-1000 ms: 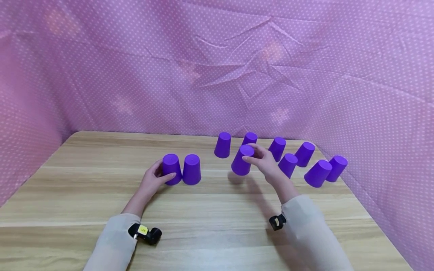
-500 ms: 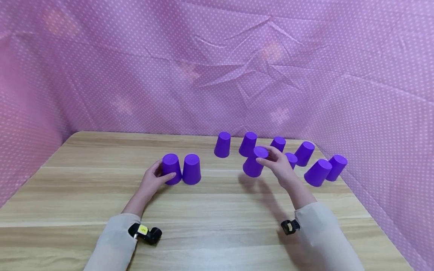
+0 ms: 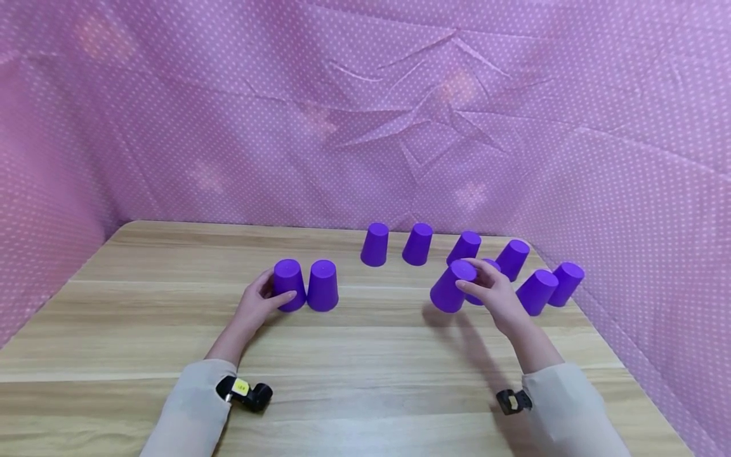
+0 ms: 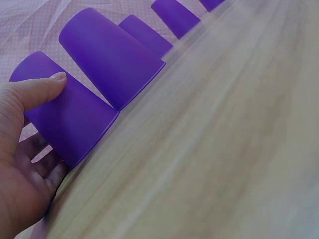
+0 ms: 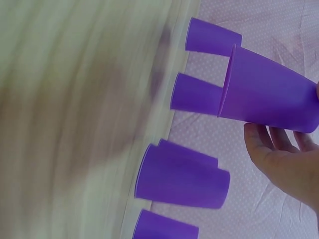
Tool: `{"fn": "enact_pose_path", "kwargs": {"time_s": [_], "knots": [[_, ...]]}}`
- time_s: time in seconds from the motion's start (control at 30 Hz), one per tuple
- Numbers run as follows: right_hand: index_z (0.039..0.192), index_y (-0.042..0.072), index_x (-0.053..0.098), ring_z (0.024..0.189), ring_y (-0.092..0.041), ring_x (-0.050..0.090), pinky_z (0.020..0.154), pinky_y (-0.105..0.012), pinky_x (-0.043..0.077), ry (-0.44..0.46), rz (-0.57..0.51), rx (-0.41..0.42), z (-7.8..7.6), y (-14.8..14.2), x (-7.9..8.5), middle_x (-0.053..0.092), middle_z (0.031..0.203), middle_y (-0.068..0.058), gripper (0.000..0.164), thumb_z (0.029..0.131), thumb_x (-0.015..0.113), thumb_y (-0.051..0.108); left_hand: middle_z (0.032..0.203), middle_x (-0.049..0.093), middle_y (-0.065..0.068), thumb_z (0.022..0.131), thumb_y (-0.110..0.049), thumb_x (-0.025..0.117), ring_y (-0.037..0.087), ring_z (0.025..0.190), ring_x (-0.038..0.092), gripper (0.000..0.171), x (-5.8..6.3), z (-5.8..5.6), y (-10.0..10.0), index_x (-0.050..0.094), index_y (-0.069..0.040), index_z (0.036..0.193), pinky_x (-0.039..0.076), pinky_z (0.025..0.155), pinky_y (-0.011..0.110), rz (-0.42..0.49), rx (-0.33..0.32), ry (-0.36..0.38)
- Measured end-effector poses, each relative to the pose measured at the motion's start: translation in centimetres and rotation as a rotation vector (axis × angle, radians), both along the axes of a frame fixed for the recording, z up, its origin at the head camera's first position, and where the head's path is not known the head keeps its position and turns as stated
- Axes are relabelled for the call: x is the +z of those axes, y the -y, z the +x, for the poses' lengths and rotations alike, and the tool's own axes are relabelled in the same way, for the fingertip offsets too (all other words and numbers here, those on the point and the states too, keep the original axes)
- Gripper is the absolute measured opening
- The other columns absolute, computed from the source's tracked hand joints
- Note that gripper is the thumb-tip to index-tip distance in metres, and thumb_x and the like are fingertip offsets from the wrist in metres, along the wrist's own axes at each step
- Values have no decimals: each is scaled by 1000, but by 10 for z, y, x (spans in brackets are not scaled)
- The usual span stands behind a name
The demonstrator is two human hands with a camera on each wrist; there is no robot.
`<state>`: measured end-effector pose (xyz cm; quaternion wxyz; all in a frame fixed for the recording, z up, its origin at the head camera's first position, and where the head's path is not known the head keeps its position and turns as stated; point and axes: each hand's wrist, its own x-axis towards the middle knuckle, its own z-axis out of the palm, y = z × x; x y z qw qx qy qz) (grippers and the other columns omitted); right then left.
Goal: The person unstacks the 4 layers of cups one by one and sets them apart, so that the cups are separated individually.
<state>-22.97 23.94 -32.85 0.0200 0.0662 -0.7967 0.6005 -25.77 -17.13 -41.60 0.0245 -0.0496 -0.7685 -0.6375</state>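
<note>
My left hand [image 3: 255, 304] grips an upside-down purple cup [image 3: 287, 284] that stands on the table. Its thumb lies across the near side, with the other fingers round the far side. Right beside it, a second upside-down cup [image 3: 323, 289] meets its rim, as the left wrist view shows. Farther right, my right hand [image 3: 500, 299] holds another purple cup [image 5: 274, 92] between thumb and fingers, mouth down and slightly tilted. A shadow lies below this cup, and the right wrist view shows its rim off the table. In the head view it partly covers a standing cup [image 3: 474, 299].
Two upside-down cups, a left one [image 3: 374, 246] and its neighbour [image 3: 417, 245], stand along the back of the wooden table [image 3: 342, 381]. Several more stand at the right, including a front one [image 3: 537, 292]. Pink dotted cloth [image 3: 365, 127] hangs behind and at both sides.
My right hand has carried its cup to the right and a little nearer to me, uncovering the back cup it overlapped before. My left hand has stayed on its cup.
</note>
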Motion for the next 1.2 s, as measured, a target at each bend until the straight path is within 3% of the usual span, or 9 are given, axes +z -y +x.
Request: {"fn": "enact_pose_path", "kwargs": {"time_s": [0.27, 0.53, 0.7, 0.77, 1.03, 1.2], "knots": [[117, 6, 47, 92, -4, 51, 77, -16, 43, -36, -24, -2, 10, -22, -4, 55, 98, 11, 42, 78, 63, 11, 127, 34, 25, 76, -15, 67, 33, 118, 31, 69, 2, 3, -1, 29, 0, 132, 24, 100, 39, -12, 0, -13], [114, 10, 50, 90, -1, 52, 76, -14, 42, -59, -15, -24, 14, -42, -13, 55, 99, 15, 39, 78, 64, 12, 127, 35, 25, 76, -16, 67, 32, 118, 31, 69, 2, 1, 0, 30, -1, 132, 24, 100, 38, -17, 2, -10], [116, 9, 50, 93, -4, 52, 77, -15, 42, -87, -76, 1, 11, -62, -30, 57, 103, 7, 42, 77, 65, 13, 128, 35, 24, 75, -19, 67, 32, 118, 31, 70, 2, -1, 2, 30, -2, 132, 25, 99, 38, -34, 2, -11], [119, 7, 48, 95, -7, 52, 77, -16, 42, -101, -123, 33, 5, -78, -44, 56, 106, 2, 44, 78, 64, 11, 128, 35, 24, 75, -20, 68, 32, 118, 31, 71, 2, -1, 1, 31, -2, 132, 25, 99, 39, -38, 5, -14], [123, 9, 45, 99, -10, 51, 80, -16, 43, -53, -107, -53, -14, -134, -96, 54, 112, -2, 49, 78, 64, 13, 128, 35, 24, 75, -18, 67, 32, 119, 31, 70, 3, 3, -1, 30, -1, 132, 24, 100, 38, -35, 8, -5], [122, 6, 43, 98, -10, 51, 79, -16, 43, -61, -93, -77, -14, -147, -103, 53, 110, -3, 51, 77, 65, 15, 128, 33, 25, 76, -15, 66, 33, 119, 29, 70, 3, 5, -2, 28, 0, 132, 23, 100, 38, -24, 9, -4]]}}
